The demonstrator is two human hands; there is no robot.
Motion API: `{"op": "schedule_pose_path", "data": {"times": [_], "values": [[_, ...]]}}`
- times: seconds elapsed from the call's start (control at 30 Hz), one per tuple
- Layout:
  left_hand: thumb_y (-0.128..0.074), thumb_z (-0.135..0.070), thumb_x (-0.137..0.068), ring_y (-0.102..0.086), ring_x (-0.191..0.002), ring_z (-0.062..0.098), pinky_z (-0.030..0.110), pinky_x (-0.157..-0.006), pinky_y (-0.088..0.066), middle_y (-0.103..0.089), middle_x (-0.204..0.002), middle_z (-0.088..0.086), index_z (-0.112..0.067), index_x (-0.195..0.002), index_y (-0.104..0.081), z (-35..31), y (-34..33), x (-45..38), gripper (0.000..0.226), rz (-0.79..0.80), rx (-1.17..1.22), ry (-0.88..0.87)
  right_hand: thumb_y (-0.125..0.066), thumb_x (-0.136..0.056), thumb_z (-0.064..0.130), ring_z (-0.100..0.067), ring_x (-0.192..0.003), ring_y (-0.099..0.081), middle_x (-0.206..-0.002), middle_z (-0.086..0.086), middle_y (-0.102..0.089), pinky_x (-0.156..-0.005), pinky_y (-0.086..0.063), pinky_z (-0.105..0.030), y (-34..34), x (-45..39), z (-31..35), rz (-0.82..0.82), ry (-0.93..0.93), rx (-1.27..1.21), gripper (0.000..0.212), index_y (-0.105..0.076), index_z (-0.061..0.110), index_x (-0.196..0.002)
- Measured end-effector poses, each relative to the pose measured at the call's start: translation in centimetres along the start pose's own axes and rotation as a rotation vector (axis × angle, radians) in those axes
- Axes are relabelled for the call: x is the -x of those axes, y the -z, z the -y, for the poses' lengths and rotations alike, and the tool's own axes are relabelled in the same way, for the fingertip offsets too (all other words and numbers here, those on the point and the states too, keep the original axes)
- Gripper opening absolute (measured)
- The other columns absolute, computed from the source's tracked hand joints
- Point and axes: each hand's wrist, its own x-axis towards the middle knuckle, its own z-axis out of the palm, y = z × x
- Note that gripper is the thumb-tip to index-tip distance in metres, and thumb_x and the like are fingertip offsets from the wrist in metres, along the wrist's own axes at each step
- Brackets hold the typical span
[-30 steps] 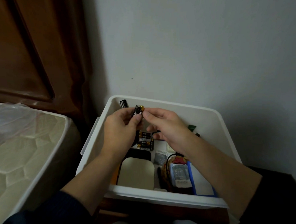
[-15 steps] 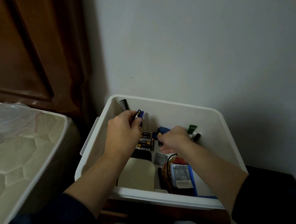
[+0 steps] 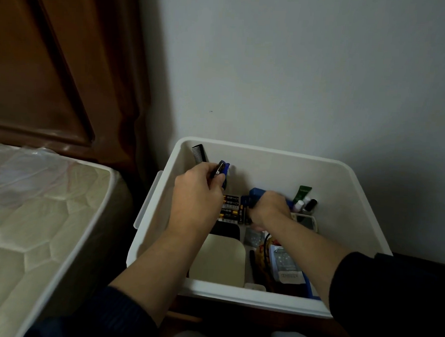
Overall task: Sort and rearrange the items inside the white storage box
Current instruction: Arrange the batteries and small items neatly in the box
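The white storage box (image 3: 273, 155) stands open in front of me against the wall. My left hand (image 3: 198, 193) is inside it near the far left, shut on a small dark and blue item (image 3: 222, 169) held upright. My right hand (image 3: 269, 209) is low in the middle of the box, closed around a blue object (image 3: 253, 195). Several black and gold batteries (image 3: 231, 207) lie between my hands. A black comb (image 3: 199, 154) leans in the far left corner. A green tube (image 3: 302, 193) and small bottles (image 3: 307, 203) stand at the right.
A cream square lid (image 3: 219, 261) lies at the box's near left, a blue tray with packets (image 3: 286, 267) at the near right. A mattress (image 3: 33, 223) is on my left, a brown wooden headboard (image 3: 54, 69) behind it. A grey wall is beyond the box.
My hands were together over the box on a small battery-like item. They have parted: my left hand moved left holding the small item, my right hand dropped into the box onto the blue object.
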Motion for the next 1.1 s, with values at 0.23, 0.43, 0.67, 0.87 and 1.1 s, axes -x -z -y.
{"op": "schedule_pose_path", "data": {"times": [0.23, 0.43, 0.67, 0.87, 1.1], "values": [[-0.067, -0.018, -0.101, -0.073, -0.085, 0.005, 0.035, -0.083, -0.064, -0.075, -0.093, -0.011, -0.02, -0.117, -0.075, -0.2, -0.1, 0.0, 0.019, 0.067, -0.016, 0.025, -0.078, -0.089, 0.011, -0.03, -0.092, -0.075, -0.105, -0.015, -0.075, -0.074, -0.063, -0.034, -0.1, -0.1, 0.1, 0.012, 0.01, 0.004, 0.023, -0.073, 0.004, -0.11], [-0.066, -0.02, -0.102, -0.074, -0.088, 0.008, 0.037, -0.081, -0.065, -0.075, -0.097, -0.007, -0.022, -0.116, -0.074, 0.1, -0.2, 0.2, 0.016, 0.163, -0.033, 0.087, -0.074, -0.093, 0.013, -0.032, -0.095, -0.075, -0.108, -0.018, -0.074, -0.084, -0.064, -0.043, 0.6, 0.0, -0.1, 0.037, 0.018, -0.067, 0.025, -0.071, 0.002, -0.114], [-0.068, -0.017, -0.101, -0.075, -0.09, 0.013, 0.04, -0.085, -0.064, -0.075, -0.104, -0.001, -0.018, -0.127, -0.069, -0.2, -0.3, 0.3, 0.026, 0.225, -0.014, 0.104, -0.067, -0.101, 0.025, -0.018, -0.063, -0.076, -0.084, -0.002, -0.079, -0.058, -0.064, -0.03, 7.0, 3.0, -0.5, 0.008, 0.263, -0.708, 0.017, -0.074, 0.01, -0.106], [-0.069, -0.013, -0.101, -0.074, -0.107, 0.014, 0.039, -0.096, -0.061, -0.073, -0.122, 0.007, -0.013, -0.155, -0.046, -1.3, -1.2, 0.6, 0.059, 0.33, 0.19, 0.173, -0.078, -0.093, 0.036, -0.013, -0.084, -0.078, -0.103, 0.006, -0.08, -0.065, -0.062, -0.028, 7.9, 5.7, -0.9, 0.249, 0.504, -0.713, 0.024, -0.075, 0.026, -0.114], [-0.06, -0.011, -0.102, -0.071, -0.108, 0.024, 0.039, -0.096, -0.059, -0.075, -0.112, 0.008, -0.012, -0.134, -0.067, -1.8, -2.4, 0.5, 0.033, 0.581, -0.153, 0.086, -0.079, -0.094, 0.03, -0.011, -0.082, -0.077, -0.096, 0.003, -0.08, -0.062, -0.062, -0.026, 7.3, 4.3, -1.8, 0.203, 0.391, -0.793, 0.017, -0.076, 0.022, -0.108]]}}
